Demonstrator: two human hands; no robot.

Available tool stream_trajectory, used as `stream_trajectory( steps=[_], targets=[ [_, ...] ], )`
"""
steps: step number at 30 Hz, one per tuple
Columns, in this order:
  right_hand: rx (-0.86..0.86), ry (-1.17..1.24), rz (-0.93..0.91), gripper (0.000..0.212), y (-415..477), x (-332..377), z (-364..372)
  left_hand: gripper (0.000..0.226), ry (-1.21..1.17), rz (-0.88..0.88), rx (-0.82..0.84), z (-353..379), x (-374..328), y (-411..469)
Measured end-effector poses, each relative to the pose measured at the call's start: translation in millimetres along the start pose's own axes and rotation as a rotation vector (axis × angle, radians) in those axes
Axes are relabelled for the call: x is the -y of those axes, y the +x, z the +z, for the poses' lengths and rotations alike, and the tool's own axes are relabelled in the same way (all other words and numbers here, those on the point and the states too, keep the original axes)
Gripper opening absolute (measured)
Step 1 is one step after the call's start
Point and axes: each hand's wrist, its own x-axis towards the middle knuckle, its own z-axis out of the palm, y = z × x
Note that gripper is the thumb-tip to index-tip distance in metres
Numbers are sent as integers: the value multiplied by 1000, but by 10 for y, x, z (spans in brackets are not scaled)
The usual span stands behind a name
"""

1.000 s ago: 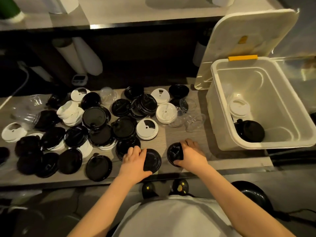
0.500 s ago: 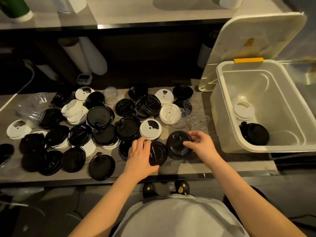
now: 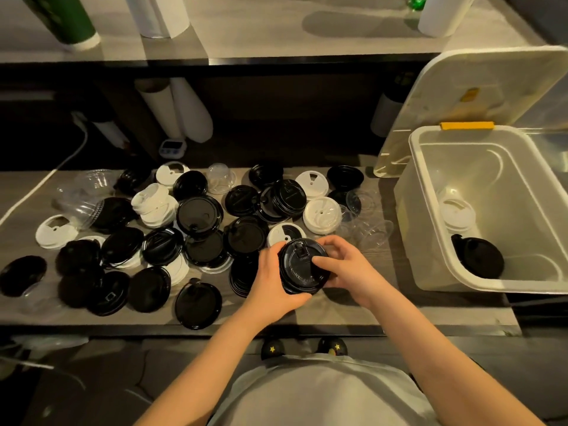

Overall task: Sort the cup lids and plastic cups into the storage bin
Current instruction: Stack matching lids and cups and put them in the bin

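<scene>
- Lid stack [image 3: 302, 265], black: held between both hands just above the counter [image 3: 430, 312], near its front edge; not yet in the bin.
- Left hand [image 3: 270, 281]: fingers curled round the 9 o'clock side of the lid stack.
- Right hand [image 3: 344, 269]: thumb laid on top, fingers wrapped round the 3 o'clock side.
- Clear cups [image 3: 368, 229]: at 2 o'clock, just beside the right hand, between stack and bin.
- Storage bin [image 3: 408, 226]: at 3 o'clock, open; one white lid [image 3: 456, 212] and one black lid [image 3: 479, 256] are lying inside.
- Loose lids [image 3: 199, 213]: spread from 9 to 12 o'clock.
- Hazard: lids may be shed if they are not fully nested; the clear cups may be knocked over during the carry.
</scene>
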Motion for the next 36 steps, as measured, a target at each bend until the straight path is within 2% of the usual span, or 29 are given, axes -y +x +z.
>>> stream_trajectory(
  steps=[3, 5, 7, 11, 17, 21, 25, 27, 29, 32, 34, 36],
  targets=[
    [10, 5, 4, 25, 21, -57, 115, 99, -288, -165, 87, -69, 46, -51],
    [30, 0, -7, 30, 35, -117, 197, 75, -594, -260, 32, -118, 122, -65],
    [56, -36, -33, 37, 42, -160, 289, 50, -748, -333, -25, -162, 208, -85],
    [52, -170, -97, 44, 89, -219, 502, 43, -746, -374, -73, -254, 366, -151],
    [91, -189, -111, 45, 184, -315, 775, 38, -873, -448, -93, -454, 611, -251],
    [116, -239, -100, 40, 255, -392, 962, 31, -842, -514, -114, -565, 806, -313],
    [13, -359, -134, 23, 354, -467, 1104, 33, -876, -510, -326, -799, 943, -362],
    [-141, -583, -208, 22, 383, -533, 1095, 35, -864, -510, -447, -965, 1019, -399],
    [-279, -880, -266, 30, 404, -628, 1031, 30, -845, -510, -533, -1107, 1111, -440],
    [-269, -1212, -269, 61, 429, -763, 994, 24, -863, -501, -593, -1229, 1208, -478],
    [-253, -1312, -212, 85, 459, -806, 1067, 24, -880, -482, -608, -1248, 1234, -483],
    [-304, -1283, -144, 96, 512, -825, 1180, 25, -875, -470, -605, -1244, 1232, -479]
  ],
)
